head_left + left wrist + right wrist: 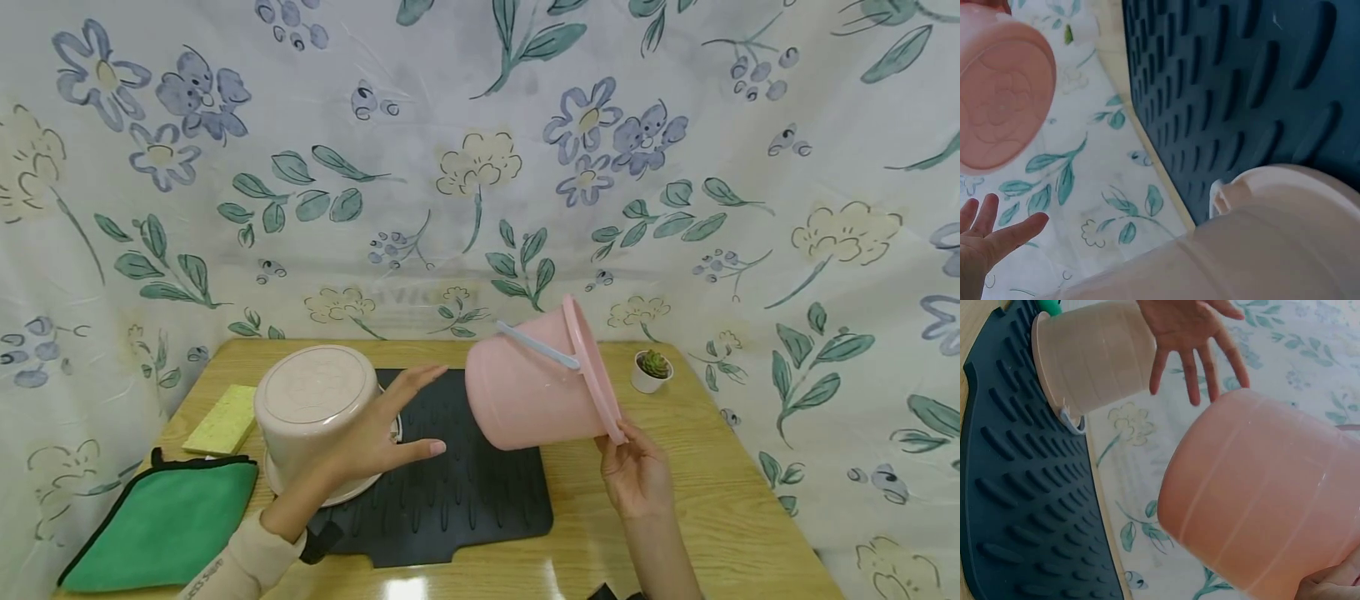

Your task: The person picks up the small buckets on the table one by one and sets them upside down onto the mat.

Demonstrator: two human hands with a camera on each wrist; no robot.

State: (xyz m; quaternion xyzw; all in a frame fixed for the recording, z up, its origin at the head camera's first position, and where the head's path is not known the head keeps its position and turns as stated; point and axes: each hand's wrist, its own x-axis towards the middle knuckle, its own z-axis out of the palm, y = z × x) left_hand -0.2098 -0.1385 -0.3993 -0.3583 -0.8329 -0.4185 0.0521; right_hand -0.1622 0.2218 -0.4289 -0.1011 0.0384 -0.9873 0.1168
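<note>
A pink bucket with a pale blue handle is tilted in the air above the dark ridged mat, its mouth facing right. My right hand pinches its rim from below; in the right wrist view only part of that hand shows. My left hand is spread with straight fingers, apart from the pink bucket's base in the left wrist view. Behind the left hand, a cream bucket stands upside down on the mat's left part, its handle loop near the rim.
A green cloth with black edging lies at the table's front left, with a yellow sponge behind it. A small potted succulent stands at the back right. Flowered fabric hangs behind the wooden table.
</note>
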